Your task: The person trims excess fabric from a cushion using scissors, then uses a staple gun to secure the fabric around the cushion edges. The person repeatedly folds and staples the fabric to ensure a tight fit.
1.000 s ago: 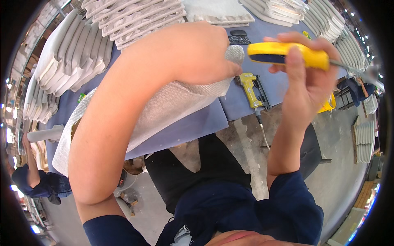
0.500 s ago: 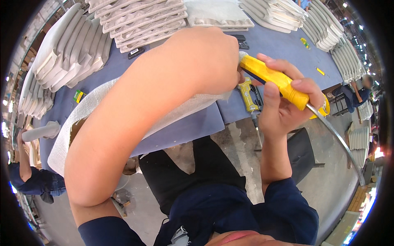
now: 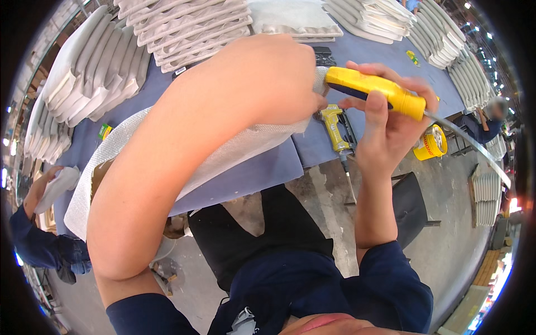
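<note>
My left arm reaches across the table. My left hand [image 3: 285, 78] is closed on the far right end of a long, curved piece covered in white woven fabric [image 3: 245, 146]; most of its fingers are hidden. My right hand [image 3: 385, 114] grips a yellow-handled tool [image 3: 357, 84] with a dark underside, thumb and fingers around the handle. From the handle's right end a long, thin metal-looking shaft [image 3: 474, 145] runs outward, down and right. The handle's blunt left end is close beside the fabric edge at my left hand; whether they touch is unclear.
A second yellow tool [image 3: 335, 131] lies at the edge of the blue-grey table [image 3: 251, 173]. Stacks of pale padded panels [image 3: 184, 33] line the far side. A yellow bucket [image 3: 431, 142] stands right. A co-worker [image 3: 42, 237] at left holds a white bundle. A dark chair [image 3: 413, 206] stands nearby.
My right hand has turned the tool: its handle is nearer level and the shaft's free end has swung upward. My left hand has shifted slightly left. The co-worker's white bundle has tilted upward.
</note>
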The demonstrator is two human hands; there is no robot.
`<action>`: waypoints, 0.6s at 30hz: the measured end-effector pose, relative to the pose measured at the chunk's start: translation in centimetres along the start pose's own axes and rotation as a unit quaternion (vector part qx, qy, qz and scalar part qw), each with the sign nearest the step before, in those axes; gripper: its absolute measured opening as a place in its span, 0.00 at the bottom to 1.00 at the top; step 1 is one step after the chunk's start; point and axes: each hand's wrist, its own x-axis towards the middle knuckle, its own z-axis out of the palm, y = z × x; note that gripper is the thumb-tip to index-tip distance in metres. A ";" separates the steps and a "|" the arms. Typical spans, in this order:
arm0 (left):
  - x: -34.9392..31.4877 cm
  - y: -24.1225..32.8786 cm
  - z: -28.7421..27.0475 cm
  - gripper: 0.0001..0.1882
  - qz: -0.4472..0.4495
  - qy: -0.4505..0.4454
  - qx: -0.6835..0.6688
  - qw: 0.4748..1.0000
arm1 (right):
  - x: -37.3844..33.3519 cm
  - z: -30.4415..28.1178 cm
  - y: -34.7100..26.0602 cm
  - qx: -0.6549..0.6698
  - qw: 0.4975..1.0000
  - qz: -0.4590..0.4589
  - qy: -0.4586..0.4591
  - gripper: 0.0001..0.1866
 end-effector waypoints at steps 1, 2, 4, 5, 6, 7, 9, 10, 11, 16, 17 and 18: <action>-0.1 -0.1 -0.2 0.28 -0.002 0.000 0.001 1.000 | 0.8 -0.3 -0.2 -0.004 0.999 0.044 -0.019 0.24; -0.3 -0.2 -0.4 0.28 -0.004 -0.001 0.002 1.000 | 1.6 -0.6 -0.6 -0.009 0.995 0.087 -0.038 0.26; -0.6 -0.2 -0.4 0.28 -0.006 0.008 0.021 1.000 | 3.4 -1.2 -1.4 0.001 0.994 0.106 -0.031 0.30; -0.7 -0.1 -0.4 0.28 -0.006 0.011 0.030 0.999 | 4.2 -1.7 -1.3 -0.018 0.995 0.097 -0.029 0.29; -0.9 -0.1 -0.4 0.28 -0.006 0.024 0.039 0.999 | 4.9 -2.0 -1.2 -0.036 0.995 0.089 -0.027 0.28; -1.1 0.0 -0.4 0.28 -0.006 0.036 0.049 0.998 | 5.3 -1.7 -1.3 -0.028 0.996 0.081 -0.003 0.28; -1.3 0.2 -0.5 0.28 -0.008 0.038 0.057 0.998 | 5.4 -1.0 -0.2 -0.020 0.997 0.062 0.030 0.30; -1.4 0.3 -0.8 0.28 -0.011 0.030 0.055 0.998 | 5.3 -0.4 0.2 -0.014 0.998 0.052 0.046 0.31; -1.5 0.5 -0.9 0.28 -0.015 0.021 0.054 0.998 | 5.1 0.7 0.2 -0.028 0.994 0.105 -0.021 0.32; -2.2 0.5 -1.2 0.30 -0.020 0.027 0.059 0.998 | 5.0 -0.2 1.6 0.004 0.967 0.248 -0.054 0.37; -2.2 0.3 -1.3 0.30 -0.027 0.027 0.062 0.997 | 4.4 -0.3 2.3 -0.014 0.972 0.227 -0.063 0.34; -2.2 -0.2 -1.4 0.31 -0.035 0.023 0.070 0.997 | 3.5 -0.4 3.2 -0.032 0.975 0.206 -0.071 0.31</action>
